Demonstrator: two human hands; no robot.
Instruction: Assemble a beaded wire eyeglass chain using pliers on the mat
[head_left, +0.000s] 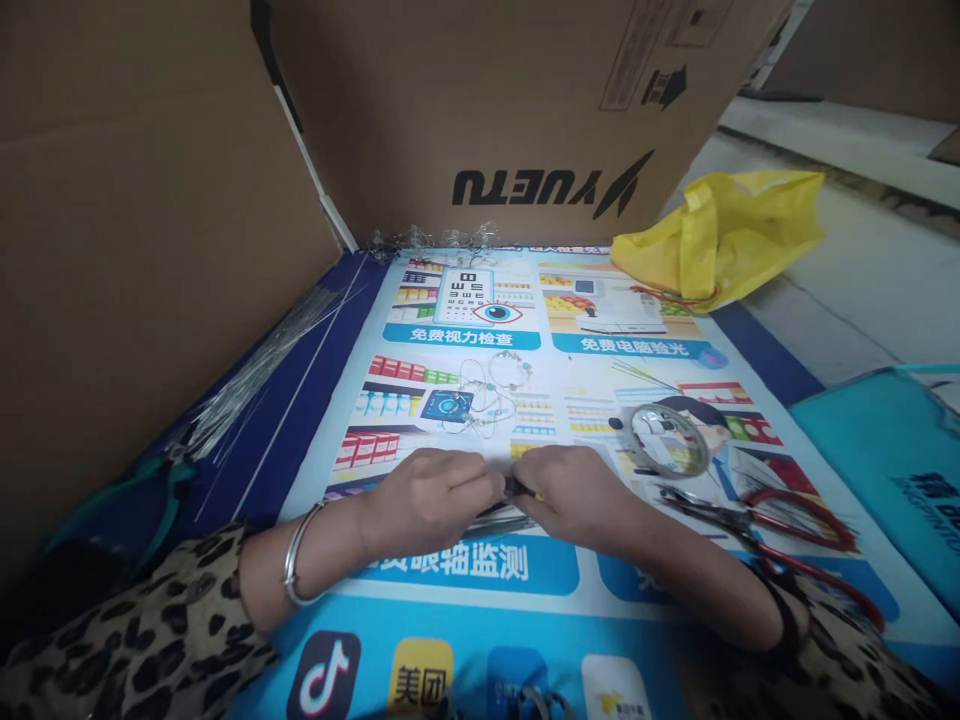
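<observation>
Above the printed sheet [480, 592], my left hand [439, 495] and my right hand [574, 492] meet, both with fingers closed in a pinch. Between the fingertips shows a small dark piece [514, 487] with a bit of yellow beside it; the fingers hide what it is. Thin grey strands [499, 522] show just below the hands. Farther back lie thin wire loops with small beads [487, 395] and a beaded ring [511, 370]. To the right of my right hand are a clear round spool [667, 440] and red-handled scissors [765, 520].
Cardboard panels [420, 110] stand at the back and left. Thin straight wires [259, 375] and teal-handled pliers [161, 495] lie left. Small wire pieces [435, 238] sit along the back edge. A yellow bag [720, 240] and a teal bag [885, 450] are at right.
</observation>
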